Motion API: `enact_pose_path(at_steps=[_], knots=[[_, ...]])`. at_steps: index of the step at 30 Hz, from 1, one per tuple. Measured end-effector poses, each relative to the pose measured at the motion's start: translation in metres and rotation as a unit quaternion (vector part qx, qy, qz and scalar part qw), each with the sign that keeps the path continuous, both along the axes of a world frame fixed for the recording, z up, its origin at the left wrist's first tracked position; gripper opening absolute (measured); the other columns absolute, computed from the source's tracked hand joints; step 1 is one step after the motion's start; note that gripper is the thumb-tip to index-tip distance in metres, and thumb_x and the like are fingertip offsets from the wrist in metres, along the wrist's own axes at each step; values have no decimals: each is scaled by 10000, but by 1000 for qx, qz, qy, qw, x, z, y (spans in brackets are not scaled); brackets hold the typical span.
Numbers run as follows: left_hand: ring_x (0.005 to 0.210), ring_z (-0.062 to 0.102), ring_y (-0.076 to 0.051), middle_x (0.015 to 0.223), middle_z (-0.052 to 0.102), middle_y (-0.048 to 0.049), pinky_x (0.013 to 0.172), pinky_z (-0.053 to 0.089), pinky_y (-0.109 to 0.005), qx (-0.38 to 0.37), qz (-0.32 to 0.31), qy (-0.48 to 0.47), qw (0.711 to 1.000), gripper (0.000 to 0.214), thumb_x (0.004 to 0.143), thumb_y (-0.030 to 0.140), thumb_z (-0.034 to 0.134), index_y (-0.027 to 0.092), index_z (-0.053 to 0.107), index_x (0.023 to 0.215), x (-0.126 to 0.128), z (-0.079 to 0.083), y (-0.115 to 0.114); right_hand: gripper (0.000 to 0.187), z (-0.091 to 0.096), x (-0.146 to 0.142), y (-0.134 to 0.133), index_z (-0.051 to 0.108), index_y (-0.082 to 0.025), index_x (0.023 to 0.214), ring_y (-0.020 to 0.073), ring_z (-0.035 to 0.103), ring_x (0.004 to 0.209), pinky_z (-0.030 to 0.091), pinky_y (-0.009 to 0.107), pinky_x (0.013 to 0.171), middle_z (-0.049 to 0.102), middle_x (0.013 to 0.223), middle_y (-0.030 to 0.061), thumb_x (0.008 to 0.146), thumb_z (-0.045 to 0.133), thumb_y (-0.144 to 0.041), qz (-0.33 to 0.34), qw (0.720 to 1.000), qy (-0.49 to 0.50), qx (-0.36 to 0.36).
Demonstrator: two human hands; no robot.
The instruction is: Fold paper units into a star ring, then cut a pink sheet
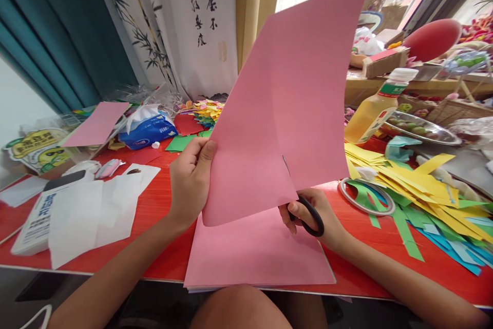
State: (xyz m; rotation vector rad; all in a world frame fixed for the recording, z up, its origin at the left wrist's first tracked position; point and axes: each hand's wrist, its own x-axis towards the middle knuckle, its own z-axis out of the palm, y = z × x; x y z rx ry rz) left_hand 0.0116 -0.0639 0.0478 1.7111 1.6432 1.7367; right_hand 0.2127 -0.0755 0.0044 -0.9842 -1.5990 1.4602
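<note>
I hold a large pink paper sheet [292, 98] upright over the red table [154, 200]. My left hand [189, 180] is closed on its left edge, thumb pressed on the front. My right hand [311, 213] grips black-handled scissors [311, 217] under the sheet's lower edge. The blades are hidden behind the paper, where a cut line runs up from the bottom. A stack of more pink sheets [256, 254] lies flat on the table right below.
White papers and a booklet [77, 211] lie at the left, a blue tissue pack [148, 129] behind them. Yellow, green and blue paper strips [423, 190] spread at the right beside a tape roll [365, 196], a juice bottle [375, 108] and a metal dish [421, 128].
</note>
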Motion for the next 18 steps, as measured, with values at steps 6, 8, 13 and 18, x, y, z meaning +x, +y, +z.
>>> enact_pose_path(at_steps=[6, 8, 13, 18], knots=[[539, 404, -87, 613, 505, 30, 463, 313, -199, -3, 2, 5, 1000, 244, 812, 400, 449, 205, 585, 760, 0, 0, -1, 468, 1, 2, 0, 469, -153, 492, 59, 359, 360, 273, 224, 390, 453, 420, -17, 651, 552, -586, 17, 1000, 1, 7], [542, 410, -88, 613, 507, 30, 473, 320, -201, -4, 0, 7, 1000, 246, 813, 399, 445, 204, 579, 746, 0, 0, -1, 482, 0, 3, 0, 469, -156, 485, 63, 360, 366, 274, 226, 392, 449, 412, -14, 652, 536, -603, 18, 1000, -6, 14], [538, 410, -87, 599, 498, 32, 480, 322, -203, -4, -1, 14, 1000, 253, 812, 397, 446, 197, 569, 719, 1, 0, -2, 508, -1, 4, 1, 471, -155, 471, 69, 359, 381, 267, 227, 395, 453, 404, -2, 658, 509, -625, 17, 999, -28, 26], [508, 378, -80, 567, 454, 36, 440, 300, -192, -18, -13, 16, 1000, 251, 805, 402, 456, 197, 565, 711, 1, 0, -3, 503, -2, 5, 1, 489, -142, 479, 64, 355, 379, 255, 221, 393, 463, 405, 3, 681, 504, -602, 11, 999, -35, 33]])
